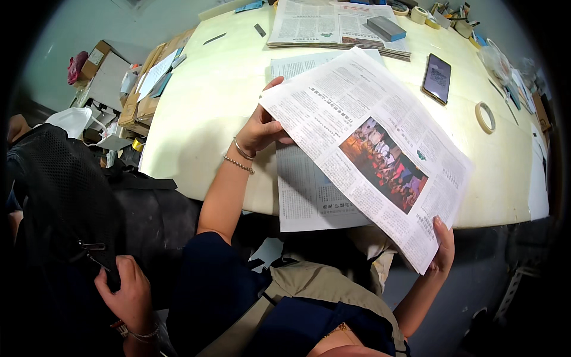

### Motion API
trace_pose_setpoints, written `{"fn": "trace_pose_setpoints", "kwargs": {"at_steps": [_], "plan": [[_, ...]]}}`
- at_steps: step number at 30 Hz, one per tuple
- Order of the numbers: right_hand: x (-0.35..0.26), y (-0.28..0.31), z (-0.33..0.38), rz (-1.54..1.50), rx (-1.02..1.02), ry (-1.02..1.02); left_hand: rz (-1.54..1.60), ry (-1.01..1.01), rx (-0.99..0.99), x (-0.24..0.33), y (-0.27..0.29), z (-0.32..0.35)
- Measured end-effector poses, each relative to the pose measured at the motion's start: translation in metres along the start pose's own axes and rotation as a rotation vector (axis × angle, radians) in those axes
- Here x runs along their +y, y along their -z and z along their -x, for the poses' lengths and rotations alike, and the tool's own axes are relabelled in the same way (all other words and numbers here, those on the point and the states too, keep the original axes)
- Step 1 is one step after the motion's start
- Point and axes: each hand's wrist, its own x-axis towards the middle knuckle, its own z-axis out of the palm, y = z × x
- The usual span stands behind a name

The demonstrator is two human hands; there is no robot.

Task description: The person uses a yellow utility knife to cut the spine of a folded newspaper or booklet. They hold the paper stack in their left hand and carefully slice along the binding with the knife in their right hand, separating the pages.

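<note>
A folded newspaper (369,160) is held at a slant above the near part of the table (208,95), partly covering a flat lower sheet (315,211). Its left edge is gripped by the left hand (264,128), with fingers and thumb closed narrowly near the corner; its near right end is supported by the right hand (443,250), whose fingers are partly hidden, so how firmly it is pinched cannot be told. For good handling, light and even tension between the hands seems best, since thin paper is easily creased or torn by a hard pinch. The layers should be squared together before any lowering. The near right corner, which reaches past the table's edge, should be guided inward, and the phone (437,78) and tape roll (485,117) at right should be avoided.
</note>
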Motion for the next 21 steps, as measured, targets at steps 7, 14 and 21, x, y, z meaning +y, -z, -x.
{"fn": "trace_pose_setpoints", "kwargs": {"at_steps": [7, 14, 21], "plan": [[0.01, 0.006, -0.002, 0.055, -0.032, 0.002, -0.053, -0.021, 0.09, -0.005, 0.003, 0.001], [0.011, 0.007, -0.003, 0.167, -0.023, 0.084, 0.098, 0.081, 0.144, 0.009, -0.015, 0.004], [-0.003, -0.014, 0.008, 0.449, 0.067, 0.252, -0.095, 0.277, 0.476, 0.01, -0.03, -0.004]]}}
